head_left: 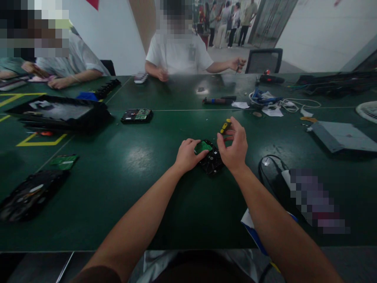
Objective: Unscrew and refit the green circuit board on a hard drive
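Observation:
A black hard drive [211, 162] with a green circuit board [203, 146] on its far left part lies on the dark green table. My left hand [189, 155] grips the drive's left side, the thumb lying across the near edge of the board. Over the drive's right side, my right hand [235, 146] holds a yellow-and-black screwdriver [226, 126] by its handle between thumb and fingers. The screwdriver is tilted, its shaft pointing down toward the drive. Whether the tip touches a screw is too small to tell.
Another drive [137, 115] lies farther left, and a dark drive casing [33, 194] near left beside a loose green board [64, 161]. Stacked black trays [61, 114] stand left. White cables [294, 104] and a grey metal box [344, 136] are right. A person [179, 55] sits opposite.

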### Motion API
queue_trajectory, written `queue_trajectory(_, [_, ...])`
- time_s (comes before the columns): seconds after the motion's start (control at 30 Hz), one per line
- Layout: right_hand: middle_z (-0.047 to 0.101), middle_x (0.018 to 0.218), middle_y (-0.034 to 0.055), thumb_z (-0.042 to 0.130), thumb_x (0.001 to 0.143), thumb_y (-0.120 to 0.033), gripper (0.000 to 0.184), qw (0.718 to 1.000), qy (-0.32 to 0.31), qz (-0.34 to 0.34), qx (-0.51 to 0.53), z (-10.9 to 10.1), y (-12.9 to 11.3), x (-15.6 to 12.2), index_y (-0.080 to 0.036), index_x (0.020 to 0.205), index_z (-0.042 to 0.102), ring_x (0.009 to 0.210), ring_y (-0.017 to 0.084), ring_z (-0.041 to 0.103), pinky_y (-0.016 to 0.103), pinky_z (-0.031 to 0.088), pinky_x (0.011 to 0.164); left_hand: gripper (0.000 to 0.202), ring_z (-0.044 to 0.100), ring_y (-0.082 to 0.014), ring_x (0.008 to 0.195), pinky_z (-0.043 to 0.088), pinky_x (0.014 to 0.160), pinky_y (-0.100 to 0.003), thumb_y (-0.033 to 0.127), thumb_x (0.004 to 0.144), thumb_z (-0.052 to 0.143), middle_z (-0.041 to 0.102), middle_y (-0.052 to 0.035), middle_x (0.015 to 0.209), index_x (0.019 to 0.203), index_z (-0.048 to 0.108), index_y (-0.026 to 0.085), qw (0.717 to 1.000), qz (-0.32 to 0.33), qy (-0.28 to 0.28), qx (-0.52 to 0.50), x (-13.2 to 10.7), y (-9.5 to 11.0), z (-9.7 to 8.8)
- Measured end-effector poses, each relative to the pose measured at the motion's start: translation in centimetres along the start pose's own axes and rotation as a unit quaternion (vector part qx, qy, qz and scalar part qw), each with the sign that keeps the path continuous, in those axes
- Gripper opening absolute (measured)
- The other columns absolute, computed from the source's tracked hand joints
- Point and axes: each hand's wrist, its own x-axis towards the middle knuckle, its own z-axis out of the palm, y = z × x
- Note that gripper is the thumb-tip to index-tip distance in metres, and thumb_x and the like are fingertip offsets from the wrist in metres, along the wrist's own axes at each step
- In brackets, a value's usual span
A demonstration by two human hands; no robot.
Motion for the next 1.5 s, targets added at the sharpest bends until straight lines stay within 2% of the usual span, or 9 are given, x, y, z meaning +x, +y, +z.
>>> queue_trajectory(0.23, [0.056,0.138,0.0121,0.055,0.099,-0.033,0.070,1.000,-0.010,0.000,0.001,-0.05,-0.01,-0.03,-0.031,0.163,0.027,0.103,0.025,0.066,0.045,0.067,0.079,0.058,0.060,-0.0300,0.116,0.051,0.103,-0.043,0.054,0.092,0.071,0.068,-0.0131,0.121,0.136,0.067,0.017,1.000,-0.002,0.000,0.001,-0.03,0.01,-0.02])
queue_trajectory(0.43, [0.054,0.140,0.0135,0.062,0.096,-0.037,0.070,1.000,0.010,0.001,0.005,0.24,0.33,-0.15,-0.031,0.159,0.032,0.096,0.024,0.067,0.043,0.067,0.070,0.058,0.060,-0.0305,0.117,0.050,0.103,-0.044,0.054,0.092,0.071,0.068,-0.0138,0.122,0.137,0.066,0.016,1.000,-0.004,-0.002,0.000,0.03,-0.04,0.03])
queue_trajectory(0.6, [0.053,0.143,0.0139,0.057,0.098,-0.033,0.070,1.000,-0.001,-0.007,0.015,0.25,0.38,-0.14,-0.032,0.162,0.027,0.099,0.025,0.068,0.045,0.068,0.074,0.058,0.060,-0.0302,0.116,0.051,0.102,-0.044,0.054,0.092,0.071,0.068,-0.0135,0.121,0.136,0.066,0.016,1.000,-0.003,0.000,0.000,0.04,-0.12,0.13])
queue_trajectory(0.83, [0.057,0.132,0.0125,0.063,0.096,-0.035,0.070,1.000,0.012,0.002,0.012,0.25,0.40,-0.12,-0.031,0.158,0.032,0.094,0.024,0.068,0.041,0.067,0.067,0.058,0.060,-0.0308,0.115,0.051,0.101,-0.045,0.053,0.092,0.071,0.068,-0.0141,0.122,0.135,0.067,0.015,1.000,-0.001,0.000,-0.005,0.01,-0.06,0.06])
queue_trajectory(0.93, [0.057,0.137,0.0128,0.057,0.099,-0.033,0.069,1.000,-0.005,0.001,0.014,0.30,0.32,-0.14,-0.032,0.161,0.027,0.100,0.025,0.069,0.043,0.068,0.075,0.057,0.061,-0.0307,0.115,0.051,0.102,-0.045,0.053,0.091,0.072,0.068,-0.0136,0.121,0.135,0.067,0.016,1.000,-0.002,0.004,-0.003,0.05,-0.15,0.17])
queue_trajectory(1.03, [0.055,0.141,0.0130,0.056,0.100,-0.035,0.071,1.000,-0.005,0.007,0.014,0.38,0.35,-0.16,-0.032,0.163,0.024,0.101,0.025,0.069,0.042,0.067,0.073,0.058,0.061,-0.0309,0.115,0.051,0.102,-0.045,0.053,0.091,0.073,0.068,-0.0139,0.121,0.135,0.067,0.016,1.000,0.002,0.007,-0.002,0.07,-0.24,0.29])
queue_trajectory(1.23, [0.050,0.150,0.0143,0.061,0.097,-0.041,0.074,1.000,0.005,-0.011,-0.009,0.31,0.54,-0.18,-0.032,0.162,0.028,0.105,0.028,0.067,0.045,0.068,0.073,0.057,0.061,-0.0308,0.117,0.051,0.103,-0.045,0.054,0.092,0.071,0.068,-0.0139,0.123,0.135,0.067,0.017,1.000,0.003,0.008,0.001,0.07,-0.21,0.27])
queue_trajectory(1.4, [0.057,0.143,0.0140,0.053,0.100,-0.034,0.074,1.000,-0.019,-0.003,0.005,0.23,0.34,-0.15,-0.030,0.166,0.020,0.102,0.026,0.069,0.044,0.068,0.076,0.056,0.061,-0.0303,0.117,0.051,0.103,-0.044,0.053,0.091,0.072,0.068,-0.0131,0.122,0.135,0.067,0.018,1.000,-0.001,0.005,0.002,0.04,-0.08,0.13])
queue_trajectory(1.5, [0.059,0.137,0.0128,0.058,0.098,-0.036,0.073,1.000,-0.015,0.002,0.001,0.12,0.21,-0.10,-0.032,0.164,0.025,0.098,0.025,0.069,0.041,0.067,0.071,0.057,0.061,-0.0303,0.118,0.051,0.103,-0.044,0.053,0.092,0.071,0.068,-0.0135,0.122,0.136,0.067,0.016,1.000,0.002,0.001,0.001,0.02,0.01,0.02])
